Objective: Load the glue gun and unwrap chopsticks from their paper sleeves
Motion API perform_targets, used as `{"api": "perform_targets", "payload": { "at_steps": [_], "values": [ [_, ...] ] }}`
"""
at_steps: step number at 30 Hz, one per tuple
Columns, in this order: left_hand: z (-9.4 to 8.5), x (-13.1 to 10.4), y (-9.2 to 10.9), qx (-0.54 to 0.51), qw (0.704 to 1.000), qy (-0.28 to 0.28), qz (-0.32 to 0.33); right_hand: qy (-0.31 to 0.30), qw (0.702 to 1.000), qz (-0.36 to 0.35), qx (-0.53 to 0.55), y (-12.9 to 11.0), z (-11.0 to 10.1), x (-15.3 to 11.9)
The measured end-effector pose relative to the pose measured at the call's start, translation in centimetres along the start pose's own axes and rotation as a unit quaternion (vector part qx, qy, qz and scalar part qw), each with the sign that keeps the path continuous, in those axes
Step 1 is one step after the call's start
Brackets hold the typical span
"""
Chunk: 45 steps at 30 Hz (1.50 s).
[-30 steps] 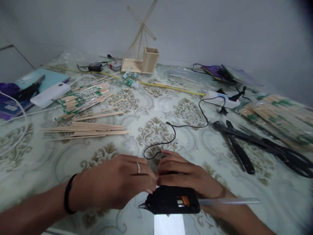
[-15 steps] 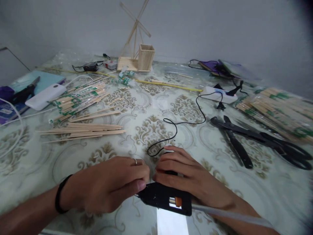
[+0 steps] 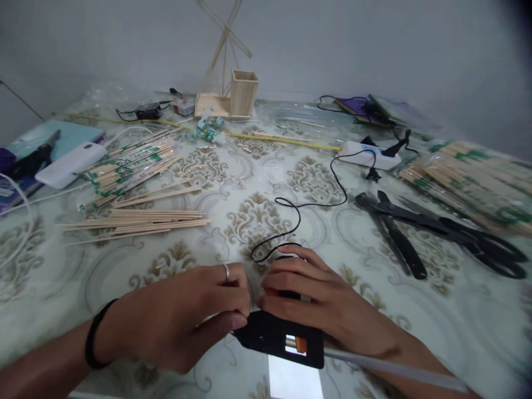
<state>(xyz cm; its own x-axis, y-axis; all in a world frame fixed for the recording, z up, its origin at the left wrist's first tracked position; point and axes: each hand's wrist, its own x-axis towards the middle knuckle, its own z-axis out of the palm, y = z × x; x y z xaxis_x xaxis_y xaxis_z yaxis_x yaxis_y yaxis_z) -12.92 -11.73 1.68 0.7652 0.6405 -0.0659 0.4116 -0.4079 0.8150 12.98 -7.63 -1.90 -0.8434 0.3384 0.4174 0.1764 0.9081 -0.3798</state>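
Glue gun (image 3: 272,332) has tilted since 1 s ago: nozzle end, then in plain view below the L hand (image 3: 195,318), is now mostly hidden by that hand's thumb, & the clear glue stick (image 3: 374,363) out its rear now slants down along the R forearm. Gun's on its side, near edge of bench (image 3: 103,277), btw both hands.

R hand (image 3: 318,293): fingers wrapped round gun's handle, gripping it. L hand, w/ ring (image 3: 226,272) & black wristband (image 3: 93,335): fingers curled, thumb at gun's nozzle end; can't tell if they're pinching anything, tips hidden.

Thin black cord (image 3: 316,205) runs from beyond the gun, by R fingers, twd white power strip (image 3: 353,152), which is far side of gun & to its R. Loose wooden sticks (image 3: 158,218) beyond gun, to L; bagged sticks (image 3: 133,169) farther off same way. Right of gun & beyond: pliers (image 3: 401,244) crossed w/ big black scissors (image 3: 424,219), then 2nd bag of sticks (image 3: 469,185). Stick windmill model (image 3: 213,104) w/ square box (image 3: 244,95) stands well beyond gun, by wall.
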Motion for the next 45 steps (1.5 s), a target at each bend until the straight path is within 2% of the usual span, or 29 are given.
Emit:
{"api": "perform_targets", "payload": {
  "at_steps": [4, 8, 11, 13, 17, 19, 22, 24, 27, 30, 35, 38, 40, 45],
  "values": [
    [-0.2, 0.1, 0.0, -0.014, 1.000, -0.001, 0.022, -0.004, 1.000, -0.005, 0.018, 0.1, 0.1, -0.1],
    [-0.1, 0.1, -0.3, -0.031, 0.998, -0.008, 0.059, 0.021, 0.998, -0.011, 0.064, 0.2, 0.8, -0.4],
    [-0.3, 0.3, -0.3, -0.066, 0.994, 0.017, 0.084, 0.042, 0.995, -0.014, 0.092, 0.2, 1.0, -0.5],
    [-0.6, 0.5, -0.1, -0.090, 0.993, 0.021, 0.078, 0.044, 0.994, -0.018, 0.098, 0.1, 0.7, -0.5],
    [-1.1, 0.8, 0.2, -0.139, 0.989, -0.016, 0.036, 0.045, 0.995, -0.017, 0.090, 0.0, 0.2, -0.4],
    [-1.1, 0.7, 0.0, -0.169, 0.985, -0.016, 0.032, 0.051, 0.994, -0.016, 0.100, 0.1, 0.3, -0.3],
    [-0.8, 0.5, -0.6, -0.206, 0.979, 0.006, 0.003, 0.064, 0.979, 0.023, 0.194, 0.0, 0.9, -0.2],
    [-0.3, 0.6, -1.2, -0.246, 0.968, 0.044, -0.015, 0.079, 0.948, 0.099, 0.293, -0.5, 1.2, -0.1],
    [0.4, 1.1, -1.8, -0.336, 0.935, 0.112, -0.030, 0.095, 0.883, 0.240, 0.393, -1.5, 1.4, 0.1],
    [1.1, 1.4, -2.0, -0.391, 0.907, 0.152, -0.043, 0.099, 0.815, 0.320, 0.472, -2.2, 1.6, 0.2],
    [1.8, 1.6, -2.1, -0.369, 0.907, 0.197, -0.052, 0.116, 0.725, 0.315, 0.601, -2.3, 2.6, 0.4],
    [2.3, 1.7, -2.0, -0.295, 0.925, 0.231, -0.058, 0.140, 0.655, 0.320, 0.670, -2.3, 3.0, 0.7],
    [2.5, 1.8, -1.9, -0.218, 0.935, 0.270, -0.071, 0.160, 0.619, 0.327, 0.696, -2.3, 3.0, 0.9],
    [2.9, 1.9, -1.4, -0.045, 0.917, 0.391, -0.067, 0.166, 0.598, 0.349, 0.702, -2.4, 2.7, 1.2]
  ]
}}
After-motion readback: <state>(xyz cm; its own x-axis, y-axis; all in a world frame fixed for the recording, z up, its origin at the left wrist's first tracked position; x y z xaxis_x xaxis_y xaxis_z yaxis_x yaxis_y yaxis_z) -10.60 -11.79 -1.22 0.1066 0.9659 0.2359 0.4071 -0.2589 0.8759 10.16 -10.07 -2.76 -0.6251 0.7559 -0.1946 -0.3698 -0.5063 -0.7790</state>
